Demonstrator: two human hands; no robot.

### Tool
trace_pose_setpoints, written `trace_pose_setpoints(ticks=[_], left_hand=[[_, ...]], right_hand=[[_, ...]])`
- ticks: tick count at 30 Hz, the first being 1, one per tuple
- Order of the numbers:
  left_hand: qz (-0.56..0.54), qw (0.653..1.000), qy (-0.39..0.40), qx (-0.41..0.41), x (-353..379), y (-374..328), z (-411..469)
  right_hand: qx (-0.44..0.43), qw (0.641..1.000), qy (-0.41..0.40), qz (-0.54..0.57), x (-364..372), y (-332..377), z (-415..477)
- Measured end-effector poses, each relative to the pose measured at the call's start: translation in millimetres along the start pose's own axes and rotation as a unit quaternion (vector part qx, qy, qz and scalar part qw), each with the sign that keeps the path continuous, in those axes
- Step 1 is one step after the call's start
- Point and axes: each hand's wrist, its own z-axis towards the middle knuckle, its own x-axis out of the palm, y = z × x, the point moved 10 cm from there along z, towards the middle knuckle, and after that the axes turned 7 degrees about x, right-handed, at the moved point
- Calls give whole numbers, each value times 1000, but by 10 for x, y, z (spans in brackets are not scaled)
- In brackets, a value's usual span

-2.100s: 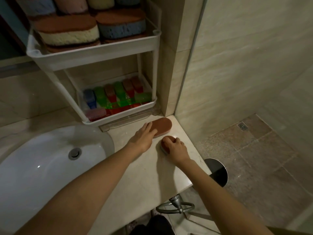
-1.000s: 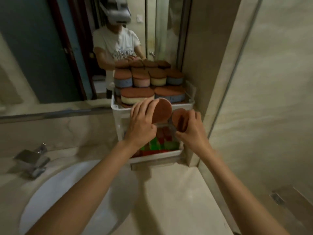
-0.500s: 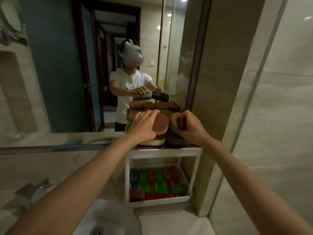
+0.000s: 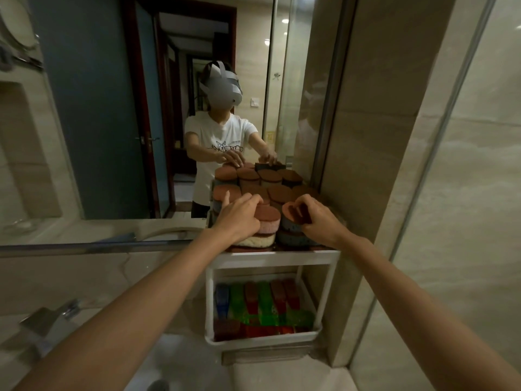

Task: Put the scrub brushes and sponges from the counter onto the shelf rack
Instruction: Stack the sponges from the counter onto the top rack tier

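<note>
Brown scouring felt on soft foam: both pieces in hand are built this way.

- Left hand [image 4: 239,217]: fingers [image 4: 249,199] curled over the left end of the pink sponge [image 4: 269,220], thumb hidden. The sponge sits on a cream sponge [image 4: 260,241] at the front of the shelf rack [image 4: 270,258], top tier.
- Right hand [image 4: 317,220]: fingers bent down onto the brown face of the blue sponge [image 4: 289,213], pinching it from above. Another blue one lies under it.
- The top tier behind them is packed with more brown-topped sponges. The lower tier holds coloured scrub brushes [image 4: 262,303] standing in rows.
- The rack stands on the bench [image 4: 282,376] against the mirror [image 4: 98,108].

Handling, as I judge it: light, squashy, not fragile. The rough felt gives good purchase, while the foam sides give way if squeezed. Best taken across the long sides, or from the top with the thumb under the edge. A second layer resting on foam may lean, so each wants setting flat and square before letting go.
</note>
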Motion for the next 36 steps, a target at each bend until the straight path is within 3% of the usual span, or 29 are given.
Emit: trace_pose_setpoints(ticks=[6,11,17,24,36], left_hand=[[92,992,-8,87,66,-75,-159],[225,956,-6,186,298,-174,-269],[275,952,3,131,382,-143,-254],[224,968,-60,97,220,-229,-189],[167,986,-19,-10,146,-208,-19]], right_hand=[[-13,998,-30,-56,-2,23,-34],[-61,992,-93,-65,-16,117,-165],[-59,989,-87,-105,58,63,-146],[-32,992,-81,-92,59,61,-122],[-3,998,-34,-50,-1,105,-221]])
